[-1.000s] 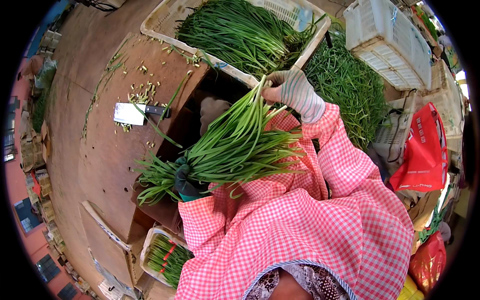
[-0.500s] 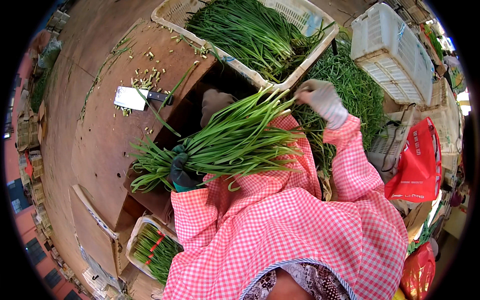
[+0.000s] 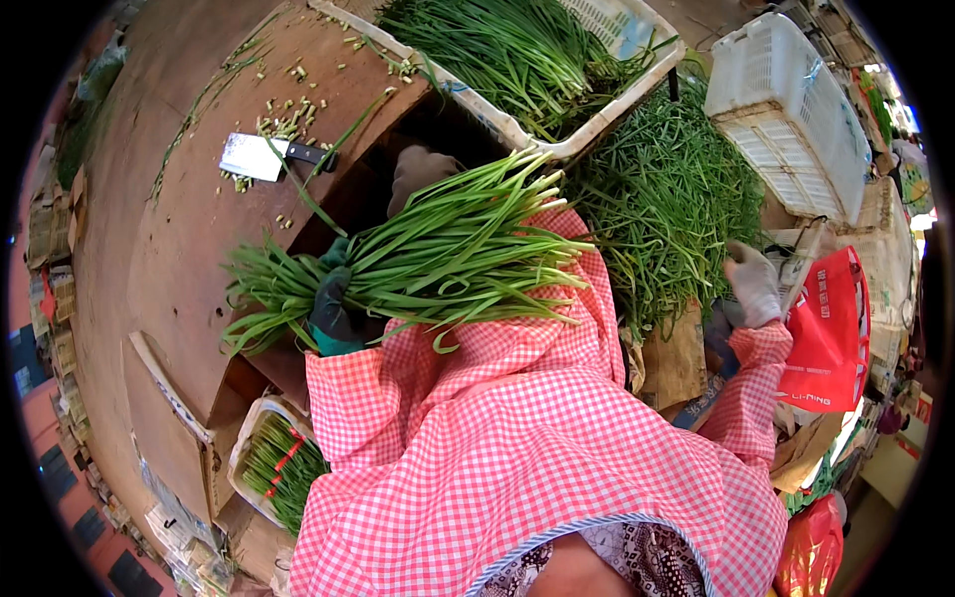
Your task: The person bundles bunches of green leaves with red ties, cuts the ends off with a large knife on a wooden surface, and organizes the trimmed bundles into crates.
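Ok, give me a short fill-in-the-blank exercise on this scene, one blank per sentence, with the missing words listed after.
1. The left hand, in a dark green glove, grips a bundle of long ____ stalks.
2. The right hand wears a ____ glove and holds nothing.
3. A cleaver lies on the ____ board, among cut bits.
4. The upside-down crate at upper right is ____ in colour.

Missing words: green; grey; wooden; white
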`<state>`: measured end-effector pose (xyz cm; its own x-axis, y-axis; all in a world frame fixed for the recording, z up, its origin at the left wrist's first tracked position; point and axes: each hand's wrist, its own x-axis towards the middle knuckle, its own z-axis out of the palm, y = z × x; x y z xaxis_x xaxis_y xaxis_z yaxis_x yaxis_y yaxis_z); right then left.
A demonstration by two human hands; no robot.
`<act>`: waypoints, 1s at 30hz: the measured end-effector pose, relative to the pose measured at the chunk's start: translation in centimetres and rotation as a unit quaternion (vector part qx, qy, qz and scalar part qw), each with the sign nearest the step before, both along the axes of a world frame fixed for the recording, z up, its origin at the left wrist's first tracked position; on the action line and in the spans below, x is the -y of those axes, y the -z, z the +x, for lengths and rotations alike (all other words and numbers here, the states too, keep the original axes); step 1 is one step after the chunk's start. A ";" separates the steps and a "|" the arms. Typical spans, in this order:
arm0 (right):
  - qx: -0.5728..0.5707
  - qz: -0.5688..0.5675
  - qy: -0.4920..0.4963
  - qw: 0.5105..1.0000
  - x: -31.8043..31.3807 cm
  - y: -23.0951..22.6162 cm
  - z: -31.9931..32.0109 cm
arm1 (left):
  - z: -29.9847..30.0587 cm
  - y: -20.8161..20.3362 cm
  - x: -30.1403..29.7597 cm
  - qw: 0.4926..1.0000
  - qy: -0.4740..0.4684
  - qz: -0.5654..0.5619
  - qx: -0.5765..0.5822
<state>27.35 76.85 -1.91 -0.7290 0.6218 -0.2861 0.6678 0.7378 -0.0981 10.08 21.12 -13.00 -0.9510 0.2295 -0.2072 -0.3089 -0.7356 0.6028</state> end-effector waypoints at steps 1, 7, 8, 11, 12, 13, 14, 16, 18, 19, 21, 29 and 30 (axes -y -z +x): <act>-0.033 -0.036 -0.006 0.999 3.0 -0.5 -2.2 | -0.1 -2.2 -1.4 1.000 0.018 0.002 0.003; -0.226 -0.246 -0.327 0.884 21.9 -6.3 -16.0 | -2.9 -9.0 -7.0 0.995 0.031 -0.051 -0.077; -0.241 -0.234 -0.394 0.855 24.8 -6.7 -17.4 | -3.0 -10.2 -7.9 0.990 0.027 -0.096 -0.104; -0.216 -0.207 -0.443 0.845 29.7 -7.6 -20.2 | -4.4 -12.3 -9.8 0.943 0.039 -0.152 -0.294; -0.274 -0.272 -0.441 0.810 30.0 -7.7 -20.6 | -5.7 -13.2 -10.2 0.947 0.095 0.026 -0.305; -0.325 -0.323 -0.427 0.780 29.0 -7.2 -20.8 | -6.3 -13.8 -12.4 0.910 0.071 -0.001 -0.407; -0.369 -0.385 -0.412 0.739 28.2 -6.3 -21.0 | -6.7 -14.3 -13.9 0.865 0.024 -0.037 -0.500; -0.410 -0.530 -0.351 0.654 25.6 -6.1 -21.8 | -6.9 -18.4 -14.9 0.783 -0.060 -0.113 -0.609; -0.451 -0.496 -0.304 0.677 21.0 -6.5 -21.9 | -6.5 -22.1 -16.0 0.808 -0.056 -0.135 -0.571; -0.461 -0.420 -0.298 0.723 19.6 -7.5 -22.1 | -5.4 -24.5 -15.3 0.851 -0.035 -0.143 -0.504; -0.470 -0.248 -0.274 0.801 16.9 -9.3 -22.3 | -3.4 -28.0 -14.0 0.922 0.012 -0.142 -0.360; -0.516 -0.296 -0.243 0.766 8.5 -13.0 -23.9 | -3.1 -22.2 -8.0 0.936 -0.021 -0.238 -0.258; -0.509 -0.306 -0.259 0.762 7.6 -13.3 -24.2 | -3.6 -20.3 -7.6 0.913 -0.034 -0.288 -0.288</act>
<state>3.10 69.22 11.35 -0.8693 0.1525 0.4701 -0.3490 0.4841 -0.8024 6.53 28.68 7.29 -0.9481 0.1770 0.2642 0.2159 -0.2518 0.9434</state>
